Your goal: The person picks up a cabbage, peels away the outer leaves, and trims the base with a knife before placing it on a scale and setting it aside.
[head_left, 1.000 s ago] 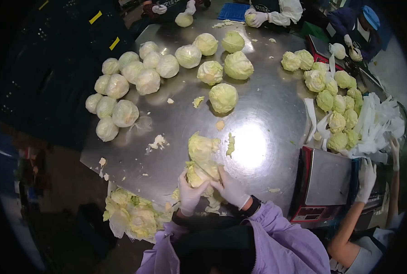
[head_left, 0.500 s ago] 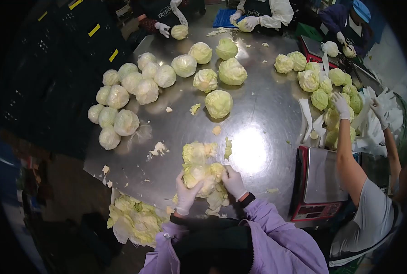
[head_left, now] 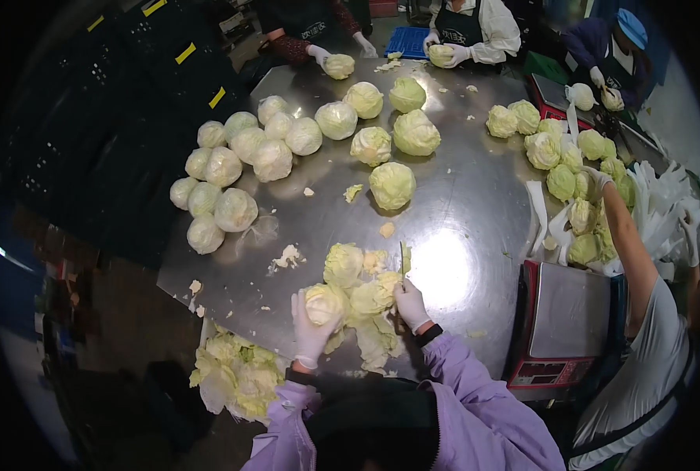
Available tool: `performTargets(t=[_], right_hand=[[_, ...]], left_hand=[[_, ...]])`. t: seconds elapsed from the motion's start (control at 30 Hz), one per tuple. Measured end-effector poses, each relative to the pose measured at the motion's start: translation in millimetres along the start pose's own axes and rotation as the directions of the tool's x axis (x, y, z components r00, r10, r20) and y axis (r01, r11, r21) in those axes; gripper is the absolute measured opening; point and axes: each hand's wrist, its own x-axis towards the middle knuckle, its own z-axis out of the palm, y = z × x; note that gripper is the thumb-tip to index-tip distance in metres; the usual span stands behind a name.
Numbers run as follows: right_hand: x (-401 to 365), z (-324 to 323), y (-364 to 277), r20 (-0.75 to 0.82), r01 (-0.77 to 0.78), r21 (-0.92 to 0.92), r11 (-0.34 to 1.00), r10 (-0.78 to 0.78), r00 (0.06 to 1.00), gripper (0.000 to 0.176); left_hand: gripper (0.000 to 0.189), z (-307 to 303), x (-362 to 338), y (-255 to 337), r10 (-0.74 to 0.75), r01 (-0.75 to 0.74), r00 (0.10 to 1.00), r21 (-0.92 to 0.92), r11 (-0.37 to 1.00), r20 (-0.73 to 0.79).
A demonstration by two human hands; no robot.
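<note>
In white gloves, both my hands are over the near part of the metal table. My left hand (head_left: 311, 331) is closed round the side of a pale cabbage (head_left: 326, 303). My right hand (head_left: 412, 304) grips a knife (head_left: 402, 257), its thin blade pointing away from me and its handle hidden in the fist. Between the hands lie loose cabbage leaves (head_left: 375, 336). Just beyond them sits another cabbage (head_left: 343, 264), with a cut-off piece (head_left: 375, 261) beside it.
Wrapped cabbages (head_left: 248, 145) cluster at the left, and bare ones (head_left: 392, 186) stand mid-table. A crate of leaves (head_left: 236, 369) is at the near left edge. To the right are a scale (head_left: 570, 314), a cabbage pile (head_left: 589, 196) and a co-worker's arm (head_left: 628, 235). Other people work at the far edge.
My left hand has lifted a cabbage clear of the leaves and shifted slightly left. The knife in my right hand now shows upright. The co-worker's arm at the right reaches into the pile.
</note>
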Motion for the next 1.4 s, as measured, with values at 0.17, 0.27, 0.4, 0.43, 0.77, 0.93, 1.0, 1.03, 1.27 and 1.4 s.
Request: performTargets(t=[0.17, 0.27, 0.4, 0.43, 0.77, 0.93, 1.0, 1.03, 1.27, 1.4], right_hand=[[-7, -25, -2, 0.075, 0.089, -0.305, 0.948, -0.069, 0.995, 0.039], [-33, -23, -60, -0.038, 0.213, -0.294, 0.932, -0.234, 0.972, 0.053], [-48, 27, -100, 0.155, 0.485, -0.324, 0.812, -0.461, 0.874, 0.046], [-42, 37, -91, 0.23, 0.556, -0.42, 0.717, -0.508, 0.83, 0.046], [-10, 55, -45, 0.266, 0.23, 0.034, 0.973, -0.231, 0.936, 0.029], [-13, 32, -38, 0.476, -0.223, 0.131, 0.966, 0.137, 0.869, 0.028], [-23, 15, -64, 0.453, -0.244, 0.159, 0.957, 0.149, 0.879, 0.03], [-35, 1, -93, 0.488, -0.241, 0.204, 0.949, 0.115, 0.865, 0.037], [-45, -44, -112, 0.598, 0.018, 0.275, 0.961, -0.186, 0.78, 0.057], [-64, -72, -136, 0.534, -0.245, 0.396, 0.885, -0.004, 0.845, 0.047]], left_hand=[[0.09, -26, 8, -9, -0.171, 0.241, 0.969, -0.521, 0.819, 0.18], [0.091, -9, -4, -41, -0.059, 0.076, 0.996, -0.352, 0.933, 0.061], [0.097, -3, -17, 4, 0.174, -0.174, 0.985, -0.001, 0.985, 0.015], [0.101, -2, -21, 4, 0.158, -0.158, 0.987, 0.023, 0.987, 0.018], [0.065, -19, -8, -38, -0.238, 0.268, 0.956, -0.844, 0.465, 0.173], [0.071, -29, -4, -12, -0.03, 0.5, 0.846, -0.811, -0.303, 0.532], [0.074, -26, 4, 3, -0.2, 0.48, 0.836, -0.857, -0.187, 0.511], [0.073, -24, 6, 4, -0.194, 0.49, 0.827, -0.846, -0.211, 0.527], [0.073, -11, 29, 43, 0.042, 0.778, 0.627, -0.628, 0.017, 0.778], [0.077, 5, 36, 63, 0.142, 0.715, 0.654, -0.668, 0.205, 0.743]])
